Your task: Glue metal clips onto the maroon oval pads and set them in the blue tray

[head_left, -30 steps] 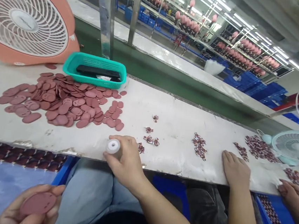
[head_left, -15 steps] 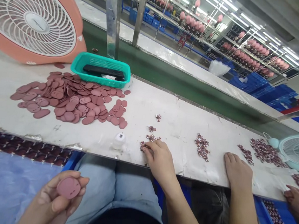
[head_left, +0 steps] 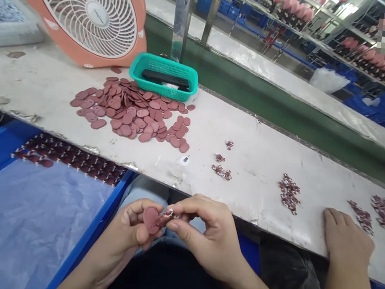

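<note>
My left hand (head_left: 125, 235) is closed on a dark red oval disc (head_left: 150, 220), held edge-up over my lap. My right hand (head_left: 204, 236) pinches a small patterned piece (head_left: 168, 214) and presses it against that disc. A heap of the same red discs (head_left: 134, 111) lies on the white bench (head_left: 257, 146). A small white glue bottle (head_left: 181, 165) stands near the bench's front edge, just above my hands. Little clusters of patterned pieces (head_left: 221, 171) lie to its right.
A teal basket (head_left: 163, 76) with a black object and an orange fan (head_left: 85, 14) stand at the back. A blue bin with plastic lining (head_left: 19, 209) and red discs sits lower left. A co-worker's hand (head_left: 345, 241) rests on the bench at right, near more patterned pieces (head_left: 288, 192).
My right hand left the bottle on the bench, picked a small patterned piece from the clusters and came down to the disc. My left hand rose to meet it.
</note>
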`<action>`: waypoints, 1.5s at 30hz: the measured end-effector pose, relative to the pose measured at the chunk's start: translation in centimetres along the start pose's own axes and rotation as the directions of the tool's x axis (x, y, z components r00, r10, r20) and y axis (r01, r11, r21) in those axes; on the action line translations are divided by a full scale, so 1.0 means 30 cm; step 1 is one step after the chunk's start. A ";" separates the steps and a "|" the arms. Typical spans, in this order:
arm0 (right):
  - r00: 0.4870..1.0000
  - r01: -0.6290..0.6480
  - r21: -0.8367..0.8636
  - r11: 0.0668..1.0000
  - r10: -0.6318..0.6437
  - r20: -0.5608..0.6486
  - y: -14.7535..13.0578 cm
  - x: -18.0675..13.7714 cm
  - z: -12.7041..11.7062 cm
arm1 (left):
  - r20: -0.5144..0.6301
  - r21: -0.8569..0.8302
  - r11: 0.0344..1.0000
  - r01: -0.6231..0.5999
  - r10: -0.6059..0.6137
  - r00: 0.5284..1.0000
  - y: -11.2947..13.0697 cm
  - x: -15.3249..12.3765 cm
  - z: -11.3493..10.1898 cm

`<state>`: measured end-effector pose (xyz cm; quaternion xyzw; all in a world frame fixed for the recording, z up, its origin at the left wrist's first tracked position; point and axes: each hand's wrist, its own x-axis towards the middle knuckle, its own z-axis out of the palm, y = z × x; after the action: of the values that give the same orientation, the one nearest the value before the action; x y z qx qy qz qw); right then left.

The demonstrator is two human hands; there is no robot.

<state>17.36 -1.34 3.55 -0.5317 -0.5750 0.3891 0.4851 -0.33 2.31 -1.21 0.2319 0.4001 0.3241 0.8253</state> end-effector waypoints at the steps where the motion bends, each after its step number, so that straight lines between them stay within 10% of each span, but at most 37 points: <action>1: 1.000 0.024 -0.048 0.999 -0.024 0.011 -0.001 0.002 0.002 | 0.014 0.005 1.000 -0.002 0.002 1.000 0.002 -0.001 0.001; 45: 0.922 0.331 -0.184 0.925 -0.277 0.269 0.010 0.070 0.015 | 0.012 -0.020 0.997 -0.068 0.068 0.998 -0.019 -0.006 -0.044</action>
<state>17.07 0.81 3.47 -0.4363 -0.7454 0.3017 0.4038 -1.28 1.94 -2.24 0.2393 0.3834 0.3544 0.8187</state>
